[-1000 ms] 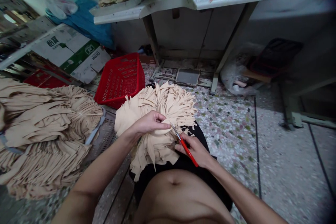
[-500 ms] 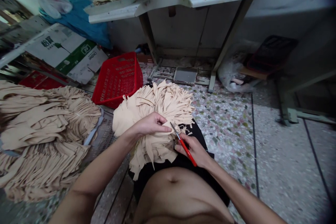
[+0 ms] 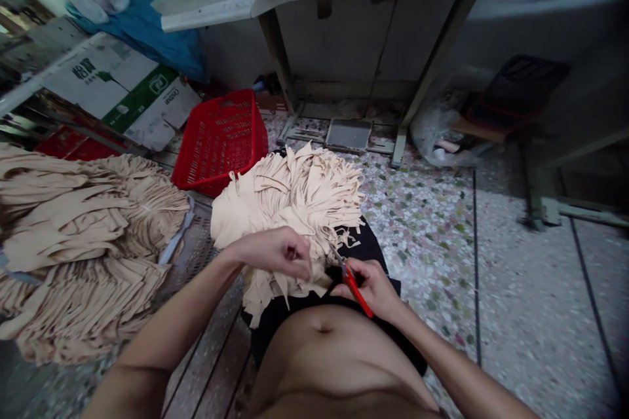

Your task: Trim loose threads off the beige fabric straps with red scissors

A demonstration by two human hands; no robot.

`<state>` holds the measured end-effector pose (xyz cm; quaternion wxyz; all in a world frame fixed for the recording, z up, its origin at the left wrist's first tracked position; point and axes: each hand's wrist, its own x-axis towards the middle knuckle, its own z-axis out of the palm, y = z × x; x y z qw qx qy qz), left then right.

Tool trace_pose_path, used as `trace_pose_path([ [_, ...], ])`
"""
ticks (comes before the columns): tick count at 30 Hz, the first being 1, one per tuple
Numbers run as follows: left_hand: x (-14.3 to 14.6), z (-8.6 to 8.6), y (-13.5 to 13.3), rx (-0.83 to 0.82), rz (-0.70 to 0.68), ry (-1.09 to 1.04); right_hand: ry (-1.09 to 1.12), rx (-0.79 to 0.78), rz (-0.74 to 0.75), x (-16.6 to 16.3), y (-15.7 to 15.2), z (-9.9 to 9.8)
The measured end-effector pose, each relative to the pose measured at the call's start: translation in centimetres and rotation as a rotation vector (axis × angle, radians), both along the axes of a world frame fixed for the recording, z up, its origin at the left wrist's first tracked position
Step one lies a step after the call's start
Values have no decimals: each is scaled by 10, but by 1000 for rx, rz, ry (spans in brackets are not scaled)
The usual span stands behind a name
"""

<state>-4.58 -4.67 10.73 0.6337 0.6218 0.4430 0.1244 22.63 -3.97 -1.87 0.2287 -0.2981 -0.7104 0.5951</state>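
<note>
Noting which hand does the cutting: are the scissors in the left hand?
No, the red-handled scissors are held in the right hand, while the left hand is on the beige fabric strips.

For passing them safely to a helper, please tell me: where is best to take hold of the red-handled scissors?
Take the red-handled scissors by the end of the red handle that sticks out below the right hand, coming from the lower right. The metal blades point up-left toward the beige fabric strips, so this end lies farthest from them.
</note>
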Motion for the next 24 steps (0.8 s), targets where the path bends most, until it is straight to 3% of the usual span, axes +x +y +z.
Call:
trace_pose_path([
  [2,-9,-6,-11,-63,-225,14,15,-66,-69,2,-1,-4],
  [3,-12,-12,-17,-87,-272,21,19,-123,-110,2,0,-6],
  [8,-24,-44,-42,-297,-216,-21,44,-316,-271,-13,14,1],
  [10,-29,-41,-41,-350,-133,-63,53,-319,-290,-19,18,5],
  [12,-36,-32,-32,-252,93,-43,66,-322,-290,-24,20,7],
  [14,-41,-24,-17,-4,420,73,79,-320,-278,-26,19,4],
  [16,-44,-23,-2,286,622,290,86,-307,-253,-28,17,1],
  [18,-45,-30,10,450,632,520,85,-291,-230,-28,15,-3],
  [20,-46,-38,16,449,572,623,72,-278,-212,-27,15,-5],
  [24,-51,-42,13,255,584,359,38,-277,-179,-24,16,-7],
])
